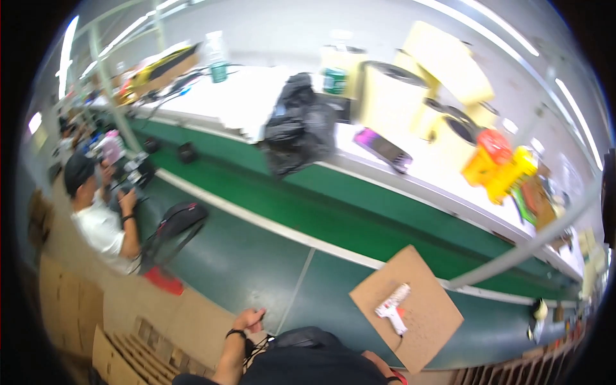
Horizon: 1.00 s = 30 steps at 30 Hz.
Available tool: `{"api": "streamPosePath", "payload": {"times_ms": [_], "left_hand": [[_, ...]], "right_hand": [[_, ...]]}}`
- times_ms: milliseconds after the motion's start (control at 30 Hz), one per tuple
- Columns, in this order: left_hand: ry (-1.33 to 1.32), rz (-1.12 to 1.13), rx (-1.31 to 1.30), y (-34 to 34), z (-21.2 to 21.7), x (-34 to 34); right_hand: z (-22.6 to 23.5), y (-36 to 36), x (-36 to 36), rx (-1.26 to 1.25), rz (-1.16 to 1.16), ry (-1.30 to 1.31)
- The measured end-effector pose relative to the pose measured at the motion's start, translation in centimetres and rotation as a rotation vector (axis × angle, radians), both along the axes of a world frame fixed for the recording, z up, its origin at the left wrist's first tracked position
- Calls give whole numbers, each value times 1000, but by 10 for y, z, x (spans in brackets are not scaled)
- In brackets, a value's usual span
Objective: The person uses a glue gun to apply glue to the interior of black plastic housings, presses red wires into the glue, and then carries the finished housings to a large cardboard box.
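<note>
My left hand (249, 319) is over the near edge of the dark green bench (221, 256), a dark band at its wrist. Its fingers are curled closed; what they hold, if anything, is too small to make out. Only part of my right hand (376, 362) shows at the lower edge, close against my dark clothing, with its fingers hidden. A bit of something red lies beside that wrist. Nearest to the right hand is a brown square board (427, 330) on the bench. On the board lies a white glue gun (393, 309) with an orange-red part.
Beyond the green belt (256, 199), a white shelf holds a black plastic bag (298, 131), a phone (384, 149), cream rolls (393, 96), a bottle (217, 58) and yellow bottles (513, 174). Another person (102, 218) works at left near a black backpack (179, 221). A slanted post (526, 250) stands right.
</note>
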<state>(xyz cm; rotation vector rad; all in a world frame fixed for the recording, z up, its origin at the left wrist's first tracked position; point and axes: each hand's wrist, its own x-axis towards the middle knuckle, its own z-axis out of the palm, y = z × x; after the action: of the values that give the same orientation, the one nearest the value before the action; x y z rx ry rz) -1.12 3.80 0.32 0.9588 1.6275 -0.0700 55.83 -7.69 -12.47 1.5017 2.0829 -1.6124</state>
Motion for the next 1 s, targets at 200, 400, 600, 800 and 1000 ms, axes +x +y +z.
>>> {"api": "streamPosePath", "payload": {"times_ms": [200,400,600,800,1000], "left_hand": [[19,-39,-102,-1,16,33],[10,-27,-85,1,17,39],[-2,-7,-93,0,18,36],[-20,14,-79,-1,18,34],[-5,0,-77,2,31,40]], "right_hand": [[75,-14,10,-145,-193,-69],[118,-3,-4,-302,-216,-169],[127,1,-8,-296,-254,-192],[132,0,-10,-305,-271,-183],[127,1,-7,-313,-303,-182]]}}
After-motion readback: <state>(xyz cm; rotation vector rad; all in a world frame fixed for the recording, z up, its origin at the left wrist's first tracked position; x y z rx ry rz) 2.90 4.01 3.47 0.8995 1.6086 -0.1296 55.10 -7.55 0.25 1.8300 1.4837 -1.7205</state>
